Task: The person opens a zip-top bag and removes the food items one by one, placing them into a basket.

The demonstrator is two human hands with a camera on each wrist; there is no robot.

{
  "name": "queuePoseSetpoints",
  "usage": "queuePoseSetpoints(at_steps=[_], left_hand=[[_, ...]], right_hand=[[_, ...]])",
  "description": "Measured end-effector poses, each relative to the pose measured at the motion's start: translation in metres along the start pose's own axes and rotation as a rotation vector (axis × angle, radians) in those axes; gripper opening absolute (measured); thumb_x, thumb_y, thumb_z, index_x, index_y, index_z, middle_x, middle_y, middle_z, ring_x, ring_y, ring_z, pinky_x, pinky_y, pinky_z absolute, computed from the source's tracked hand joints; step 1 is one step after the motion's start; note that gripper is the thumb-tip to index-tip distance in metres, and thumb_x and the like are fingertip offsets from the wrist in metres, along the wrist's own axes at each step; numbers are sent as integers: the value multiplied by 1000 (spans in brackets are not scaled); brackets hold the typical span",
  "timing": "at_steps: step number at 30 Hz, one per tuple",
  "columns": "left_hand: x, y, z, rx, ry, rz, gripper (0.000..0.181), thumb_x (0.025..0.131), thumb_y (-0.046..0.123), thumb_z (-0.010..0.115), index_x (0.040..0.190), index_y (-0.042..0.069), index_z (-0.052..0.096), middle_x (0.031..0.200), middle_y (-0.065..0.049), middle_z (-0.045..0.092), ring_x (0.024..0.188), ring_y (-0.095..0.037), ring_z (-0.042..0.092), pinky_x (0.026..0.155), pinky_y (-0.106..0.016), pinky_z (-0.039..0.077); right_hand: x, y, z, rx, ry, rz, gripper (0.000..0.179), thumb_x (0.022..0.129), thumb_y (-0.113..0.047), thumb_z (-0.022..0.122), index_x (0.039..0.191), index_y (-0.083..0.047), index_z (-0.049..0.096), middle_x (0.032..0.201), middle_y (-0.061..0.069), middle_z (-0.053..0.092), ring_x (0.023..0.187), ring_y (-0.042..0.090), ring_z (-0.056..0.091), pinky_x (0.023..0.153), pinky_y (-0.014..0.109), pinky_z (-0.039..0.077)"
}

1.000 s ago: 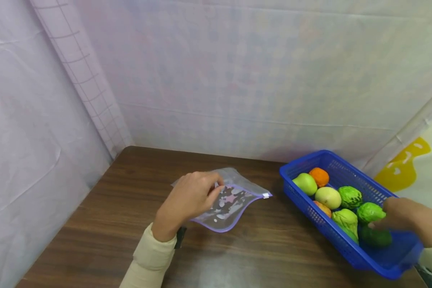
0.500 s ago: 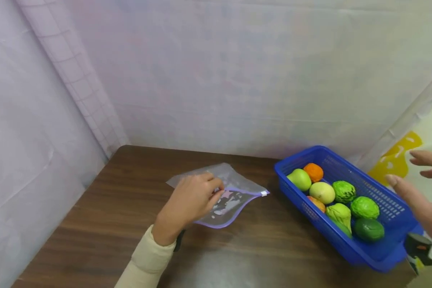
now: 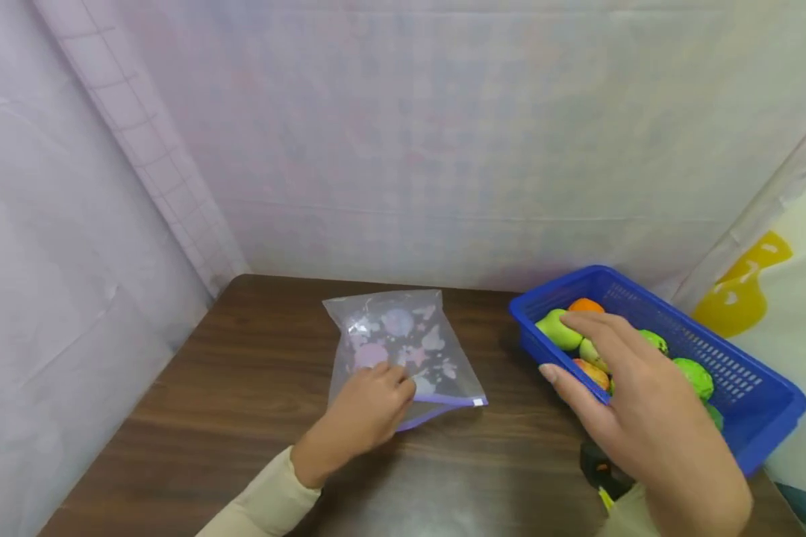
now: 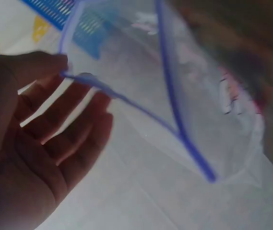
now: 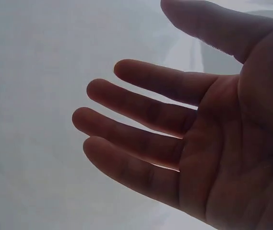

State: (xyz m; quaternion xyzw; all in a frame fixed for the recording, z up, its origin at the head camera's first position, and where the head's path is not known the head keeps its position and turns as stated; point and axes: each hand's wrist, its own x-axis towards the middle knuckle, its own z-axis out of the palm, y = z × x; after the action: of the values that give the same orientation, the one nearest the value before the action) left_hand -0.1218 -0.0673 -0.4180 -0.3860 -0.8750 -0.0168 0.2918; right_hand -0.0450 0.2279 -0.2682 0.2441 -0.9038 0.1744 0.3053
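In the head view, a clear zip bag [image 3: 392, 328] printed with pale shapes is held up over the brown table, its purple-edged mouth toward me. My left hand [image 3: 369, 409] pinches the mouth's edge; in the left wrist view, the thumb and fingertips [image 4: 54, 62] meet at the purple strip, and the mouth gapes apart. A white slider [image 3: 478, 403] sits at the bag's right corner. My right hand [image 3: 651, 418] holds nothing, its fingers spread in front of the blue basket [image 3: 745, 406], hiding part of the fruit. Only the bare palm and fingers appear in the right wrist view.
Inside the basket lie a green pear-shaped fruit [image 3: 559, 330], an orange fruit [image 3: 586, 305], a bumpy green fruit [image 3: 695, 377] and others partly covered. Pale cloth [image 3: 443, 149] hangs behind the table [image 3: 262, 358], with more cloth at both sides.
My right hand has left the fruit in the basket, swung out to the right, then come back leftward in front of it. The left hand has tilted the bag's mouth toward me.
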Motion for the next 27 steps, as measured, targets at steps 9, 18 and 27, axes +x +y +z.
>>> queuePoseSetpoints(at_steps=[9, 18, 27], left_hand=[[-20, -4, 15, 140, 25, -47, 28, 67, -5, 78, 80, 13, 60, 68, 2, 61, 54, -15, 57, 42, -29, 45], [-48, -32, 10, 154, 6, -94, 30, 64, -9, 77, 82, 12, 64, 65, 0, 63, 53, -16, 57, 42, -30, 46], [-79, -60, 4, 147, -34, -155, 25, 68, -5, 78, 83, 11, 65, 67, -3, 63, 58, -22, 59, 43, -35, 45]], right_hand=[[24, -8, 52, 31, -301, 90, 53, 97, -38, 66, 136, -5, 56, 136, 14, 60, 125, 34, 58, 101, 54, 48], [34, 1, 77, 54, -450, 183, 56, 99, -40, 63, 140, -3, 53, 141, 17, 55, 127, 37, 56, 104, 55, 46], [36, 12, 87, 50, -497, 229, 58, 98, -40, 63, 140, -1, 54, 142, 21, 55, 128, 41, 54, 104, 57, 45]])
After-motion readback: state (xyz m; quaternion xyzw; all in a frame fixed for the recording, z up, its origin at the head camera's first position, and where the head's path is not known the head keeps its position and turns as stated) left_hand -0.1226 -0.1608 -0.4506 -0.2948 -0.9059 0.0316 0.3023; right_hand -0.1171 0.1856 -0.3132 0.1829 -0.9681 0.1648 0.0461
